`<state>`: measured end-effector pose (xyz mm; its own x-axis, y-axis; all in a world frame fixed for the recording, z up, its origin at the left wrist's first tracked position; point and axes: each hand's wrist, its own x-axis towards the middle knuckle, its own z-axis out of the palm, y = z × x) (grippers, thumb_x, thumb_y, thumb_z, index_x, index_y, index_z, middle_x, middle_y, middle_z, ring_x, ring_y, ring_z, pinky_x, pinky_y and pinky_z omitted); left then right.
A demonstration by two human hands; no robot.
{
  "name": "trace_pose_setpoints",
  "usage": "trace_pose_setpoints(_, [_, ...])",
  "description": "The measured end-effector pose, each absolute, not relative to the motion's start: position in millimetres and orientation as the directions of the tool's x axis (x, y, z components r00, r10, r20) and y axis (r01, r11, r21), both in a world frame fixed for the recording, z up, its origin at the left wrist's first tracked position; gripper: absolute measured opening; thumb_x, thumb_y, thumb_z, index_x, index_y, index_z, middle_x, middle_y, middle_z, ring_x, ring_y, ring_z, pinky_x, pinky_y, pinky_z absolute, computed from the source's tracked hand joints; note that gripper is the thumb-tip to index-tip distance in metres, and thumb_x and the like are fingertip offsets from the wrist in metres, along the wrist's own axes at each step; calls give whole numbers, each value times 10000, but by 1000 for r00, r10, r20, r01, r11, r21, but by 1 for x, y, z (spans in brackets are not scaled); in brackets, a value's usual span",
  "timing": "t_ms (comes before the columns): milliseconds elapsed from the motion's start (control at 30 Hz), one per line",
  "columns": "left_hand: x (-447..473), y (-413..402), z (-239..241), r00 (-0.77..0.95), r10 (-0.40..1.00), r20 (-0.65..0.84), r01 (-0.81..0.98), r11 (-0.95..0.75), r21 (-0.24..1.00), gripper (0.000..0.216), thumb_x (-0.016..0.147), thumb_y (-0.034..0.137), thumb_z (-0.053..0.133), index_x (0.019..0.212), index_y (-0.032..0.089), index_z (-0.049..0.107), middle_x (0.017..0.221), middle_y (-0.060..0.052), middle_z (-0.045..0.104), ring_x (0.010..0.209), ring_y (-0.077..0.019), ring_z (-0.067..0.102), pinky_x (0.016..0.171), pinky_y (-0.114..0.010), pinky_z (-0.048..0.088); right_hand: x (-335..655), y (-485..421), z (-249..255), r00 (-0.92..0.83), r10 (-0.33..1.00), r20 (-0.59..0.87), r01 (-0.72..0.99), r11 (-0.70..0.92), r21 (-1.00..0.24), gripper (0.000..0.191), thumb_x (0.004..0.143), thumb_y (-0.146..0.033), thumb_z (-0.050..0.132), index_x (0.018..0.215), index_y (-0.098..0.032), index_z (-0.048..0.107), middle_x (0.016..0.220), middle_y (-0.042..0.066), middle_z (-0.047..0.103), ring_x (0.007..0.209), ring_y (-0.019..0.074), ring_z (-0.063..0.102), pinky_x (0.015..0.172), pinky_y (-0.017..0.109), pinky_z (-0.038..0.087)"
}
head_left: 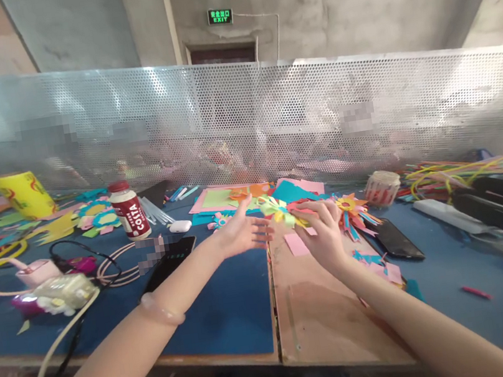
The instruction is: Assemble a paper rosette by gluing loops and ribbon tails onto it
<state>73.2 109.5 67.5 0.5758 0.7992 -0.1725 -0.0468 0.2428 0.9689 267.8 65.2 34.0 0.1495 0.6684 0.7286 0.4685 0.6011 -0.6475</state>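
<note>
My right hand (321,228) is closed in a pinch on a yellow-green paper flower (278,210) held above the table. My left hand (243,232) is open beside it, fingers stretched toward the flower, its fingertips close to the petals. A pink paper slip (296,244) lies on the bare wooden board (317,311) under the hands. A finished orange, red and blue paper flower (350,208) lies just right of my right hand.
A Costa bottle (129,210), white earbud case (180,226), phone (170,260), cables and a yellow cup (23,194) lie left. A second phone (394,239), tape roll (381,187) and coloured straws (457,173) lie right. A perforated metal screen (241,120) closes the back.
</note>
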Motion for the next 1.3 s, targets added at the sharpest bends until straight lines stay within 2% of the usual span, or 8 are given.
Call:
trace_pose_setpoints(133, [78, 93, 78, 685, 721, -108, -274, 392, 878, 497, 756, 620, 466, 916, 165, 583, 846, -76, 647, 744, -173, 592, 672, -292, 480, 278, 61, 34, -296, 261, 919, 794, 602, 85, 270, 793, -162, 624, 980, -354, 654, 1054, 5, 649, 1004, 206, 481, 968, 412, 301])
trace_pose_setpoints(267, [81, 83, 81, 539, 842, -8, -318, 213, 924, 176, 695, 297, 677, 764, 153, 603, 761, -40, 619, 692, -125, 568, 643, -233, 464, 283, 58, 35, -365, 221, 904, 835, 507, 214, 415, 784, -144, 613, 1099, -411, 576, 1173, -3, 576, 1048, 225, 453, 995, 442, 284])
trace_pose_setpoints(367, [79, 79, 86, 460, 885, 64, -341, 110, 934, 109, 689, 227, 678, 699, 160, 593, 742, -18, 597, 697, -112, 560, 635, -212, 455, 281, 52, 39, -302, 252, 919, 780, 619, 87, 570, 768, -172, 578, 1283, -359, 422, 1290, 51, 457, 1141, 268, 419, 1003, 498, 278])
trace_pose_setpoints(467, [77, 69, 94, 405, 906, 124, -334, 21, 942, 70, 726, 246, 634, 722, 179, 613, 750, -16, 600, 706, -125, 565, 647, -231, 462, 269, 39, 45, 39, 431, 901, 633, 687, -356, 593, 796, -278, 531, 1348, -260, 315, 1325, 113, 398, 1208, 291, 383, 982, 489, 328])
trace_pose_setpoints(567, [75, 53, 101, 359, 912, 199, -234, -118, 965, 75, 744, 258, 618, 764, 192, 648, 734, -11, 608, 684, -129, 556, 622, -230, 453, 252, 24, 56, 248, 788, 563, 279, 499, -821, 391, 803, -441, 537, 1140, -244, 513, 1152, 91, 570, 1034, 264, 536, 850, 390, 452])
trace_pose_setpoints(633, [75, 42, 104, 318, 919, 232, -128, -201, 971, 99, 750, 274, 626, 809, 207, 669, 768, -4, 630, 707, -124, 554, 623, -210, 448, 242, 15, 65, 179, 925, 336, 91, 324, -942, 361, 763, -508, 575, 990, -229, 594, 1013, 69, 647, 933, 258, 585, 761, 341, 485])
trace_pose_setpoints(900, [79, 20, 108, 343, 924, 171, 30, -193, 981, 188, 753, 354, 615, 881, 232, 681, 781, -9, 667, 724, -148, 571, 628, -218, 471, 226, 2, 75, 270, 952, 146, -180, 199, -963, 362, 574, -490, 755, 759, -186, 690, 767, 66, 709, 772, 265, 638, 648, 313, 498])
trace_pose_setpoints(1300, [84, 18, 106, 263, 959, 103, 10, -110, 994, 208, 679, 402, 657, 714, 197, 669, 680, -20, 628, 649, -160, 554, 582, -234, 477, 230, -2, 73, 301, 947, 109, -147, 159, -976, 293, 555, -509, 761, 580, -233, 667, 634, 38, 687, 673, 228, 625, 557, 279, 467])
